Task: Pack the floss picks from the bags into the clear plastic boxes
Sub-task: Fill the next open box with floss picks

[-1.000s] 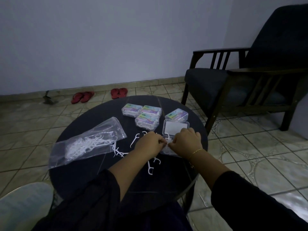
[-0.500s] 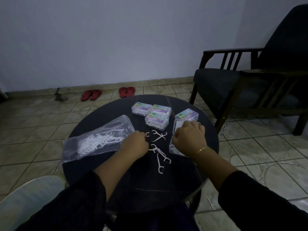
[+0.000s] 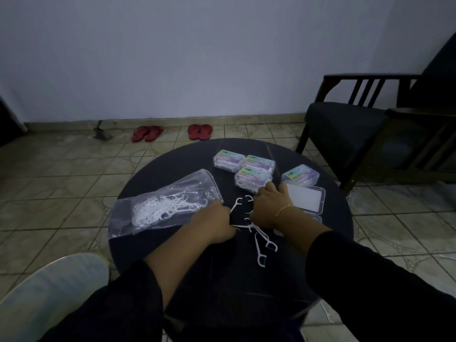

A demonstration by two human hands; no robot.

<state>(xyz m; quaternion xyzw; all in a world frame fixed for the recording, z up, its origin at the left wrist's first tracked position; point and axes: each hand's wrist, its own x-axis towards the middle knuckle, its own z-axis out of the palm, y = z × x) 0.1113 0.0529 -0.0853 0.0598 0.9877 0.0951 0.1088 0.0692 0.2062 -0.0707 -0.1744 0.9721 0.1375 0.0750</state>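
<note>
Both hands are working among loose floss picks on the round table: left hand is pinching one pick, right hand is curling over others, grip unclear. Four closed boxes are sitting beyond; one open box and one bag are lying alongside.

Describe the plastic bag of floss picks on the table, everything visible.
The plastic bag is clear, thin and crinkled, lying flat on the left part of the dark round table. A tangled heap of white floss picks shows through it. Its mouth points toward the boxes, and the left hand touches its near right edge.
</note>
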